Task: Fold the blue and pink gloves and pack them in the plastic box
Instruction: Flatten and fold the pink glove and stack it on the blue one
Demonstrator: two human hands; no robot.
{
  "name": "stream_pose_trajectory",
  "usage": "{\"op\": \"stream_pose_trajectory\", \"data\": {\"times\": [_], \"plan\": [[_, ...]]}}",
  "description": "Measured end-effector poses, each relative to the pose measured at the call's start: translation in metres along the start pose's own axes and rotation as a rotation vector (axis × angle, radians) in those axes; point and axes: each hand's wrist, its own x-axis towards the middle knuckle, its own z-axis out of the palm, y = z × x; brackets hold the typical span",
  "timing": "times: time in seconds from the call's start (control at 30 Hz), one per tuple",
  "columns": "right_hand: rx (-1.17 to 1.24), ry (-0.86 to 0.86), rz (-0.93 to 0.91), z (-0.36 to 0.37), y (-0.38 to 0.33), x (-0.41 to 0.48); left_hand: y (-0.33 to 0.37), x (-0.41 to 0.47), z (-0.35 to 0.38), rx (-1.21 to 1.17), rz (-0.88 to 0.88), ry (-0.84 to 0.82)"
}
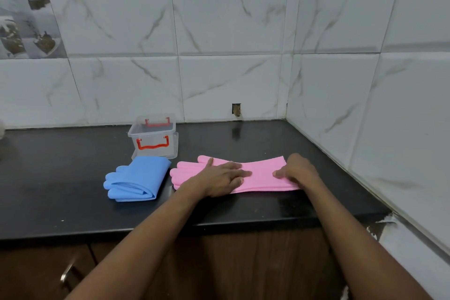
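The pink gloves (261,173) lie stretched out flat on the black counter (73,185), fingers pointing left, cuffs to the right. My left hand (222,178) presses flat on their middle with fingers spread. My right hand (298,170) rests on the cuff end, fingers curled over its near edge. The blue gloves (140,179) lie folded in half to the left of the pink ones. Behind them stands the clear plastic box (154,137) with red handles, open, its lid under it.
White tiled walls close the counter at the back and on the right. A small hole (236,109) shows in the back wall. Brown cabinet doors with a metal handle (67,273) sit below the counter's front edge.
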Motion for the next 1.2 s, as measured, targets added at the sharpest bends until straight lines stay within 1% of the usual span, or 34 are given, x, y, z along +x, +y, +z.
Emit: {"op": "stream_pose_trajectory", "data": {"times": [0.07,0.13,0.17,0.23,0.3,0.37,0.47,0.53,0.6,0.63,0.67,0.7,0.77,0.8,0.83,0.87,0.93,1.0,1.03,1.07,1.1,1.13,1.17,1.2], "plan": [[0.178,-0.107,-0.005,-0.007,0.002,0.002,0.013,0.005,-0.007,0.018,-0.057,-0.041],[0.292,-0.138,0.0,-0.009,0.009,0.003,0.028,0.007,-0.005,0.041,-0.065,-0.027],[0.31,-0.12,0.001,-0.008,0.013,0.004,0.035,0.005,-0.001,0.047,-0.025,0.004],[0.327,-0.065,0.012,-0.005,0.021,0.006,0.046,0.0,0.009,0.028,0.11,0.086],[0.302,-0.032,0.035,-0.004,0.025,0.005,0.053,-0.004,0.015,-0.003,0.225,0.129],[0.229,0.019,0.04,-0.005,0.023,0.002,0.057,-0.006,0.016,-0.049,0.291,0.164],[0.135,0.128,-0.005,-0.007,0.01,-0.004,0.062,-0.01,0.013,-0.085,0.295,0.276],[0.09,0.189,-0.061,-0.009,-0.005,-0.011,0.065,-0.014,0.014,-0.014,0.325,0.349],[0.029,0.231,-0.125,-0.008,-0.021,-0.02,0.067,-0.016,0.017,0.026,0.328,0.362],[-0.007,0.247,-0.155,-0.007,-0.028,-0.024,0.068,-0.015,0.016,-0.055,0.288,0.354],[-0.037,0.258,-0.185,-0.004,-0.035,-0.028,0.068,-0.013,0.013,-0.246,0.2,0.348],[-0.057,0.262,-0.219,-0.001,-0.041,-0.03,0.065,-0.009,0.008,-0.562,0.05,0.361],[-0.06,0.243,-0.278,0.005,-0.053,-0.034,0.056,0.002,-0.009,-1.291,-0.294,0.357],[-0.047,0.225,-0.287,0.007,-0.059,-0.035,0.049,0.007,-0.018,-1.532,-0.434,0.323],[-0.035,0.198,-0.283,0.009,-0.066,-0.035,0.042,0.012,-0.024,-1.638,-0.517,0.277],[-0.028,0.16,-0.272,0.011,-0.072,-0.036,0.036,0.017,-0.028,-1.665,-0.56,0.24],[0.059,0.029,-0.26,0.014,-0.077,-0.034,0.029,0.022,-0.033,-1.603,-0.594,0.211],[0.334,-0.185,-0.239,0.016,-0.073,-0.032,0.026,0.026,-0.033,-1.459,-0.616,0.21],[0.483,-0.254,-0.223,0.015,-0.066,-0.031,0.026,0.028,-0.031,-1.394,-0.633,0.205],[0.608,-0.263,-0.213,0.014,-0.056,-0.031,0.027,0.03,-0.029,-1.351,-0.648,0.202],[0.703,-0.223,-0.206,0.013,-0.045,-0.031,0.028,0.032,-0.027,-1.321,-0.661,0.204],[0.754,-0.143,-0.2,0.011,-0.033,-0.03,0.028,0.034,-0.025,-1.31,-0.671,0.213],[0.747,-0.043,-0.209,0.01,-0.02,-0.028,0.029,0.036,-0.024,-1.297,-0.677,0.224],[0.689,0.039,-0.235,0.01,-0.007,-0.029,0.03,0.037,-0.023,-1.282,-0.679,0.234]]}}
